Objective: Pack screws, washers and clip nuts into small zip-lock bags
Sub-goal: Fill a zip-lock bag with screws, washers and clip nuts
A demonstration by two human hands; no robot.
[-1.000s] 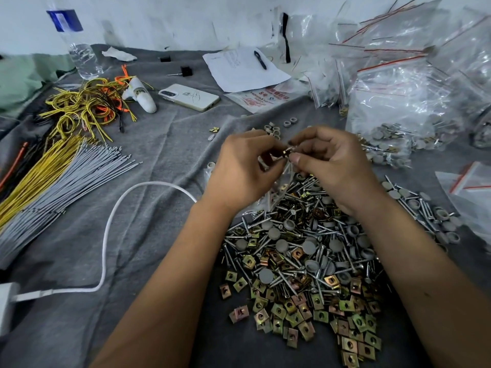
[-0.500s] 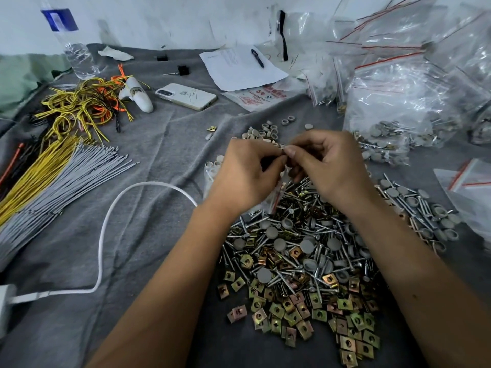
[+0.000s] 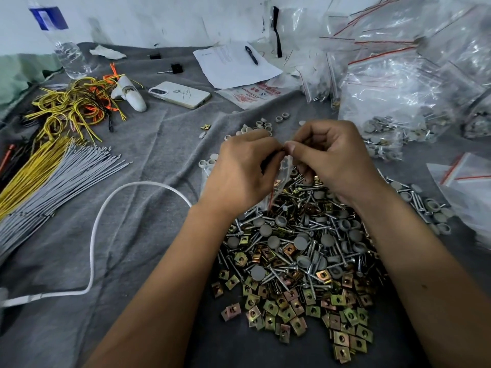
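Note:
A heap of silver screws [image 3: 297, 235] mixed with round grey washers [image 3: 265, 230] lies on the grey cloth, with square brass clip nuts [image 3: 287, 312] spread along its near edge. Above the heap's far side my left hand [image 3: 239, 176] and my right hand [image 3: 334, 160] meet, fingertips pinched together on the top of a small clear zip-lock bag [image 3: 281, 176] that hangs between them. The bag's red strip shows below my left palm. What is inside the bag is hidden by my hands.
Filled zip-lock bags [image 3: 393, 102] pile up at the back right, empty ones [image 3: 462, 176] at the right edge. A phone [image 3: 179, 94], paper with a pen [image 3: 233, 65], a water bottle [image 3: 66, 49], wire bundles [image 3: 53, 171] and a white cable [image 3: 93, 235] lie to the left.
Both hands have dropped slightly toward the heap and stay pinched together on the bag; the view has shifted a little.

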